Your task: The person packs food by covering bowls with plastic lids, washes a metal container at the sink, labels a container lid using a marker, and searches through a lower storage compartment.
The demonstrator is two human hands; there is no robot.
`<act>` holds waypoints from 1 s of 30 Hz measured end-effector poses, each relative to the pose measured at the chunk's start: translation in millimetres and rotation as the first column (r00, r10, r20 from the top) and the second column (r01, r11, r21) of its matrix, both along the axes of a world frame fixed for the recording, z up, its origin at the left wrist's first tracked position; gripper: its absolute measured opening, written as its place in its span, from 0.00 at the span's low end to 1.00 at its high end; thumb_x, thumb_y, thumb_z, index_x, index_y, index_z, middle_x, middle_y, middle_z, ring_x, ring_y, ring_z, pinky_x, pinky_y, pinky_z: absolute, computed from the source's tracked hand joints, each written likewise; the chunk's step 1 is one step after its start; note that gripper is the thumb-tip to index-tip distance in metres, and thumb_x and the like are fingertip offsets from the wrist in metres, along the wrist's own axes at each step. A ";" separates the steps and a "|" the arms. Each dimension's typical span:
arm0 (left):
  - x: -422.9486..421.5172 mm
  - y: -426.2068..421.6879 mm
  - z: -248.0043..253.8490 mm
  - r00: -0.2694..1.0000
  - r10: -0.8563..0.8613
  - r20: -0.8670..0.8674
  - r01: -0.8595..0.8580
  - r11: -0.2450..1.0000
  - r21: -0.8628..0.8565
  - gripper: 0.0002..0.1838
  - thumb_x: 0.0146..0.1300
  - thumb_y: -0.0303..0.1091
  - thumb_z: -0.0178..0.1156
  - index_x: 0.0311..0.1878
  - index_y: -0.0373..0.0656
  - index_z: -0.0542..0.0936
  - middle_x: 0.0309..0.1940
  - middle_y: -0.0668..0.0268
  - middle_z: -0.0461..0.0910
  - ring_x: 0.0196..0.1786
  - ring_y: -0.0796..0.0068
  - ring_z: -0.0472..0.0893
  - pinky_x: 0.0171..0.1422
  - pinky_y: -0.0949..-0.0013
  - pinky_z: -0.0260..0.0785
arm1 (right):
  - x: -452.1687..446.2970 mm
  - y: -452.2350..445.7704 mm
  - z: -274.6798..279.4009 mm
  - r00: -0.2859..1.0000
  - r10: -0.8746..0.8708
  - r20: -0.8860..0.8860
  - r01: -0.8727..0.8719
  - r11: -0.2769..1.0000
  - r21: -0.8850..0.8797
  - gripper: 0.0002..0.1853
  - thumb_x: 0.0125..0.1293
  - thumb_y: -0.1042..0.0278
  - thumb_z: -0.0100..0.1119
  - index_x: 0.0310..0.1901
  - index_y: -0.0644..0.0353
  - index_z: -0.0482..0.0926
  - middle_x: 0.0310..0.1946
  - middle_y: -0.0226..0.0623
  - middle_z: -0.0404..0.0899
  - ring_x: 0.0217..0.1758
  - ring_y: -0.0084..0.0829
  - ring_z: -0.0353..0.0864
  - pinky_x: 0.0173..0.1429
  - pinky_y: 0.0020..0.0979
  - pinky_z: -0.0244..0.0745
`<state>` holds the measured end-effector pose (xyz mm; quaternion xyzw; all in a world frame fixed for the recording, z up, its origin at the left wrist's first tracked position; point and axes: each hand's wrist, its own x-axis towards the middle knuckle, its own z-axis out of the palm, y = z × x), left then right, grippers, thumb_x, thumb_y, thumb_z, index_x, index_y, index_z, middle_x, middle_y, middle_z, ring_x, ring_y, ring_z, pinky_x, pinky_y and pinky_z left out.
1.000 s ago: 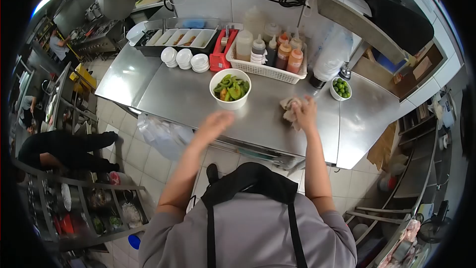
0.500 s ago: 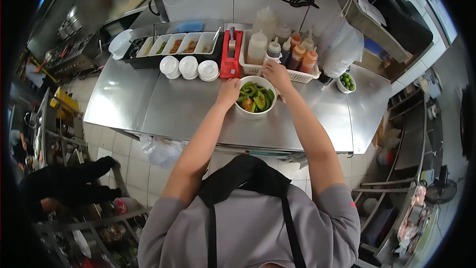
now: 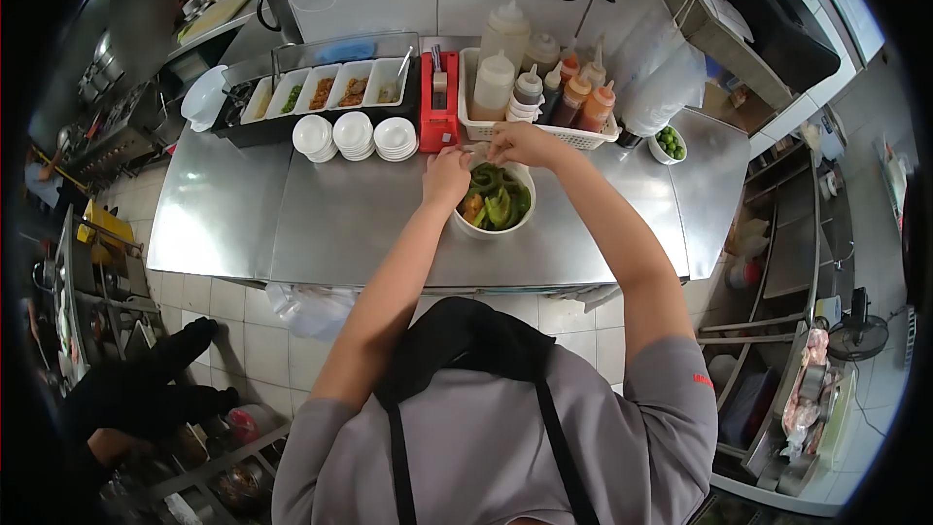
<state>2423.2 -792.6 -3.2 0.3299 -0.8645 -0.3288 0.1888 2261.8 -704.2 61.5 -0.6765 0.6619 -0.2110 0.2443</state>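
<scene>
A white bowl point(image 3: 526, 218) of green peppers with some orange pieces point(image 3: 495, 196) stands on the steel counter point(image 3: 360, 233). My left hand point(image 3: 447, 177) is at the bowl's upper left rim, its fingers bent together. Over the far rim is my right hand point(image 3: 523, 145), fingers pinched; a light, thin edge shows between the two hands, too small to make out. The red device point(image 3: 439, 102) stands just behind my left hand. Behind my right hand is a white basket point(image 3: 573, 137) of sauce bottles point(image 3: 494, 86).
Three stacks of small white dishes point(image 3: 353, 136) stand left of the red device, before a tray of food containers point(image 3: 321, 87). A bowl of green limes point(image 3: 667, 144) and a plastic-wrapped stack point(image 3: 663, 87) are at right. A person in black point(image 3: 146, 379) is at lower left.
My left hand has moved to the bowl's rim. My right hand has left the crumpled cloth on the counter and come to the bowl's far rim. The view has shifted.
</scene>
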 end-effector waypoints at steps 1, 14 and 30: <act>1.2 1.6 1.6 1.000 0.012 0.002 -0.012 1.000 0.001 0.15 0.64 0.39 0.44 0.43 0.42 0.77 0.56 0.67 0.69 0.56 0.56 0.67 0.56 0.54 0.63 | 0.3 8.2 0.0 0.999 -0.027 -0.035 0.027 1.000 -0.010 0.07 0.49 0.75 0.61 0.32 0.61 0.80 0.33 0.34 0.72 0.40 0.32 0.75 0.45 0.30 0.70; -0.7 9.4 -8.8 0.976 0.154 -0.154 -0.135 0.983 0.124 0.17 0.64 0.39 0.46 0.45 0.36 0.76 0.54 0.59 0.71 0.56 0.57 0.69 0.59 0.61 0.62 | -14.9 130.5 -38.1 0.536 -0.303 0.788 0.468 0.883 0.021 0.06 0.65 0.69 0.49 0.38 0.59 0.75 0.35 0.30 0.74 0.40 0.23 0.73 0.46 0.26 0.69; -42.4 47.8 -17.6 0.702 0.578 -0.416 -0.314 0.776 0.547 0.16 0.65 0.38 0.46 0.44 0.36 0.76 0.43 0.51 0.75 0.45 0.59 0.75 0.50 0.63 0.64 | 105.8 98.7 -92.3 -0.062 0.001 0.998 0.880 0.473 0.054 0.08 0.70 0.67 0.38 0.45 0.59 0.63 0.40 0.32 0.67 0.42 0.23 0.66 0.50 0.25 0.63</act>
